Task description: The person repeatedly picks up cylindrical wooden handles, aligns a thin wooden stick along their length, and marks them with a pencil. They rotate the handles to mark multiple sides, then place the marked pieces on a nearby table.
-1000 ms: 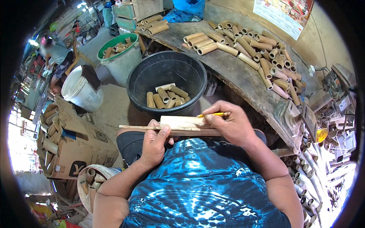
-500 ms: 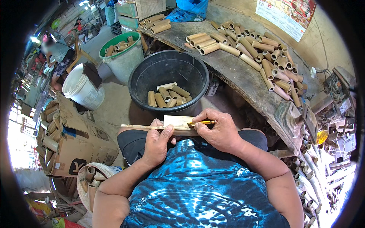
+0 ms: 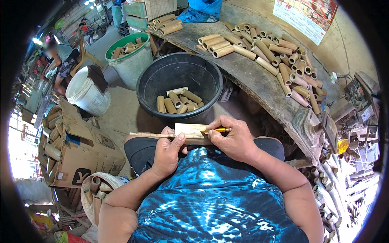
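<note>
Over my lap, my left hand (image 3: 167, 153) is closed on a pale flat-looking bamboo piece (image 3: 187, 129), thumb pressed on its near side. A thin bamboo strip (image 3: 146, 135) lies along that piece's near edge under the same thumb and juts out to the left. My right hand (image 3: 234, 139) pinches a yellow pencil (image 3: 221, 130), its tip end at the right part of the pale piece. The fingers under the piece are partly hidden.
Beyond my knees stands a black tub (image 3: 178, 73) with cut bamboo tubes. More tubes (image 3: 279, 52) are heaped on the workbench (image 3: 243, 75) at right. A cardboard box (image 3: 89, 150), a white bucket (image 3: 87, 95) and a green-rimmed bin (image 3: 129, 67) stand left. A person (image 3: 63, 56) sits far left.
The pencil and right fingers have shifted very slightly along the pale piece; my left hand keeps its hold. The person in the left background has changed posture.
</note>
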Tool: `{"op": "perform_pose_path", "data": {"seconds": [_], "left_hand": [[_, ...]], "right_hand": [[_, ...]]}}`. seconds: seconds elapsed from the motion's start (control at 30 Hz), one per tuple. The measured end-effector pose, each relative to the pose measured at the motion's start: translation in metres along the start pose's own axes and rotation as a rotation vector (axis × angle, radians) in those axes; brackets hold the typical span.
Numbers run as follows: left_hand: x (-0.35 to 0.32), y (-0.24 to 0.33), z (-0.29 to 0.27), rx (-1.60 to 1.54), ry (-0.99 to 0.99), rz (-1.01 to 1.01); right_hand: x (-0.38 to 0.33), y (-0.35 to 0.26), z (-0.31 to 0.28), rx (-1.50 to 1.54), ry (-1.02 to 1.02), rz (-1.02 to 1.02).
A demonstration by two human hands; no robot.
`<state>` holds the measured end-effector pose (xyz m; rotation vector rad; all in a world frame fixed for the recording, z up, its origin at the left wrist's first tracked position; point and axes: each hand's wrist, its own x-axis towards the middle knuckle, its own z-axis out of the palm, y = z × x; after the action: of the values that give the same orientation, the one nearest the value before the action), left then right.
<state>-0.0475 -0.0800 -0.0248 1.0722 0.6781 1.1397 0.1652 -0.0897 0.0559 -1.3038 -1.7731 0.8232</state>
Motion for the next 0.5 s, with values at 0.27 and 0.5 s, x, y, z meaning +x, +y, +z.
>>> {"op": "perform_pose_path", "data": {"seconds": [0.27, 0.5], "left_hand": [[-0.0021, 0.0072, 0.0076, -0.011, 0.044, -0.007], [-0.0013, 0.0075, 0.0066, -0.02, 0.034, -0.002]], "right_hand": [[0.001, -0.005, -0.0019, 0.019, -0.017, -0.011], [0.0071, -0.0092, 0.0065, 0.054, -0.045, 0.02]]}}
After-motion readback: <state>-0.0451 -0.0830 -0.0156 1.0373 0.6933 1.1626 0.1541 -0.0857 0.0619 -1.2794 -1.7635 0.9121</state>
